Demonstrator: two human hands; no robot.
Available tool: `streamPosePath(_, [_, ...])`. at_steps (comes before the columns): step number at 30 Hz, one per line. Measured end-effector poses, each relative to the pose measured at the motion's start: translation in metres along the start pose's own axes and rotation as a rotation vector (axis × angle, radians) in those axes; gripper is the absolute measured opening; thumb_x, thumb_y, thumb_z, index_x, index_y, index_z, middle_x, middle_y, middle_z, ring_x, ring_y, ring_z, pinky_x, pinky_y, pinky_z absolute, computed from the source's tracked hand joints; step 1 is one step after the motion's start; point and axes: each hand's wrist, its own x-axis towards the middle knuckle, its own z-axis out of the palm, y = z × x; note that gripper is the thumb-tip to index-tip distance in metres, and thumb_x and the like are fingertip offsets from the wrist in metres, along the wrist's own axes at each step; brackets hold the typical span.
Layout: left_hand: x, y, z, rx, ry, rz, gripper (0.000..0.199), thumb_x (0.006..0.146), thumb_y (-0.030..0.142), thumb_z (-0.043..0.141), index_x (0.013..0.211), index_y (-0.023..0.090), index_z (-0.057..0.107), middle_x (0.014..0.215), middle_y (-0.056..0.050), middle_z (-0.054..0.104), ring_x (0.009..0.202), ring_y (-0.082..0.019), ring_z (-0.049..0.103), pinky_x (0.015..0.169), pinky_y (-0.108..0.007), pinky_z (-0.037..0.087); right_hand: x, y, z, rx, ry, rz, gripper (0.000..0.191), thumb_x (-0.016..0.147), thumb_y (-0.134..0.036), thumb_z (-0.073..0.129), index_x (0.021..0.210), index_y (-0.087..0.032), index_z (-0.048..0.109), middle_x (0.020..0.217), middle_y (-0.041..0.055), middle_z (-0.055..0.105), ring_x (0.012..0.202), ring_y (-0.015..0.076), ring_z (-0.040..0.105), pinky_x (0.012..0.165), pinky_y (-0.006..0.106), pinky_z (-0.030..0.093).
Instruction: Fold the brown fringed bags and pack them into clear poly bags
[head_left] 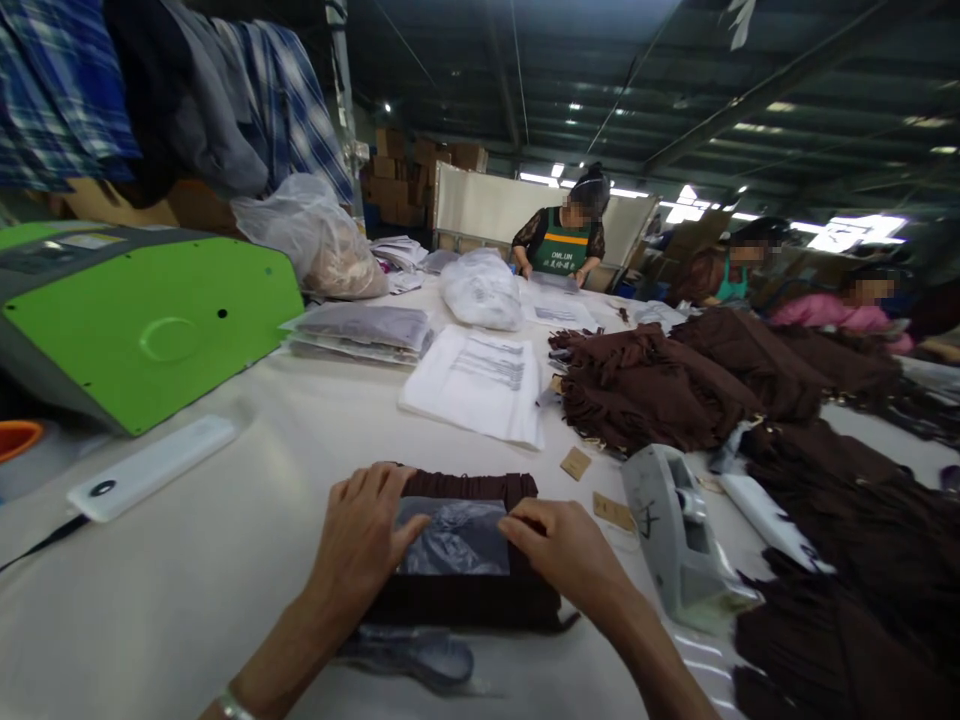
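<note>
A folded dark brown garment (465,602) lies on the table in front of me, with a dark, shiny plastic-like sheet (457,540) flat on top. My left hand (367,530) rests over the left side of the garment, fingers stretched out and the thumb on the sheet's left part. At the sheet's right edge, my right hand (562,550) is closed, thumb and forefinger pinching that edge. Just below the garment lies a dark-handled tool (420,655); its kind is unclear. Two small brown tags (576,463) lie beyond my right hand.
A grey tape dispenser (675,540) stands at right, beside heaped brown garments (660,390). A green machine (157,320) and a white handheld device (154,465) are at left. White printed bags (480,385) lie ahead. Across the table, a person in a green apron (562,250) handles a packet.
</note>
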Motion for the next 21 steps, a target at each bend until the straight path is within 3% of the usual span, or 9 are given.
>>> streamPosePath(2, [0.002, -0.005, 0.002, -0.010, 0.074, 0.070, 0.038, 0.086, 0.032, 0.062, 0.122, 0.020, 0.057, 0.124, -0.012, 0.061, 0.116, -0.031, 0.053, 0.095, -0.046, 0.038, -0.001, -0.011, 0.008, -0.013, 0.108, -0.142, 0.025, 0.093, -0.037, 0.052, 0.098, -0.023, 0.072, 0.094, 0.0039, 0.073, 0.087, 0.0197, 0.065, 0.077, 0.029, 0.048])
streamPosePath(3, [0.005, -0.009, 0.005, -0.002, 0.108, 0.120, 0.040, 0.088, 0.034, 0.059, 0.125, 0.019, 0.055, 0.131, -0.013, 0.057, 0.124, -0.032, 0.048, 0.101, -0.048, 0.034, 0.000, -0.016, 0.017, -0.032, 0.143, -0.238, 0.030, 0.093, -0.037, 0.053, 0.114, -0.022, 0.068, 0.114, 0.0073, 0.070, 0.105, 0.0237, 0.062, 0.092, 0.036, 0.046])
streamPosePath(5, [0.009, -0.018, 0.017, 0.032, 0.149, 0.199, 0.046, 0.093, 0.039, 0.050, 0.133, 0.017, 0.051, 0.143, -0.015, 0.049, 0.135, -0.034, 0.037, 0.110, -0.053, 0.023, 0.002, -0.020, 0.039, -0.094, 0.148, -0.398, 0.054, 0.092, -0.041, 0.055, 0.140, -0.016, 0.049, 0.144, 0.0129, 0.049, 0.133, 0.0301, 0.042, 0.112, 0.049, 0.030])
streamPosePath(7, [0.012, -0.029, 0.034, 0.062, 0.129, 0.227, 0.051, 0.096, 0.047, 0.042, 0.138, 0.018, 0.048, 0.148, -0.015, 0.043, 0.139, -0.034, 0.032, 0.113, -0.057, 0.017, 0.005, -0.016, 0.061, -0.141, 0.072, -0.448, 0.071, 0.090, -0.047, 0.058, 0.147, -0.011, 0.037, 0.153, 0.0158, 0.033, 0.142, 0.0326, 0.027, 0.117, 0.055, 0.020])
streamPosePath(10, [0.009, -0.045, 0.060, 0.051, 0.017, 0.238, 0.059, 0.095, 0.059, 0.034, 0.139, 0.023, 0.049, 0.147, -0.012, 0.046, 0.136, -0.031, 0.039, 0.114, -0.054, 0.018, 0.006, -0.003, 0.073, -0.118, -0.049, -0.451, 0.077, 0.090, -0.052, 0.056, 0.150, -0.012, 0.028, 0.155, 0.0149, 0.027, 0.144, 0.0313, 0.024, 0.118, 0.054, 0.019])
streamPosePath(13, [0.002, -0.057, 0.074, 0.003, -0.094, 0.258, 0.065, 0.091, 0.066, 0.036, 0.142, 0.027, 0.044, 0.147, -0.010, 0.047, 0.134, -0.028, 0.043, 0.115, -0.051, 0.019, 0.008, 0.011, 0.053, -0.024, -0.019, -0.401, 0.074, 0.094, -0.049, 0.050, 0.153, -0.018, 0.019, 0.158, 0.0095, 0.020, 0.146, 0.0275, 0.016, 0.120, 0.052, 0.014])
streamPosePath(17, [0.004, -0.077, 0.073, -0.083, -0.135, 0.144, 0.066, 0.094, 0.061, 0.031, 0.148, 0.023, 0.035, 0.153, -0.012, 0.035, 0.140, -0.032, 0.033, 0.113, -0.056, 0.023, 0.027, 0.044, 0.014, 0.216, 0.158, -0.147, 0.060, 0.100, -0.050, 0.033, 0.152, -0.021, 0.024, 0.159, 0.0072, 0.021, 0.146, 0.0235, 0.016, 0.120, 0.051, 0.011])
streamPosePath(19, [0.009, -0.091, 0.071, -0.161, -0.130, 0.044, 0.065, 0.096, 0.058, 0.026, 0.148, 0.020, 0.034, 0.155, -0.014, 0.030, 0.142, -0.034, 0.027, 0.112, -0.059, 0.024, 0.038, 0.065, 0.009, 0.336, 0.206, -0.024, 0.062, 0.100, -0.055, 0.027, 0.151, -0.019, 0.029, 0.157, 0.0092, 0.028, 0.145, 0.0225, 0.021, 0.120, 0.049, 0.015])
streamPosePath(21, [0.012, -0.104, 0.073, -0.278, -0.143, -0.048, 0.063, 0.098, 0.053, 0.023, 0.149, 0.017, 0.030, 0.158, -0.013, 0.023, 0.145, -0.032, 0.019, 0.115, -0.057, 0.022, 0.046, 0.081, 0.017, 0.407, 0.218, 0.052, 0.067, 0.098, -0.060, 0.024, 0.149, -0.017, 0.033, 0.154, 0.0108, 0.032, 0.144, 0.0224, 0.026, 0.119, 0.047, 0.017])
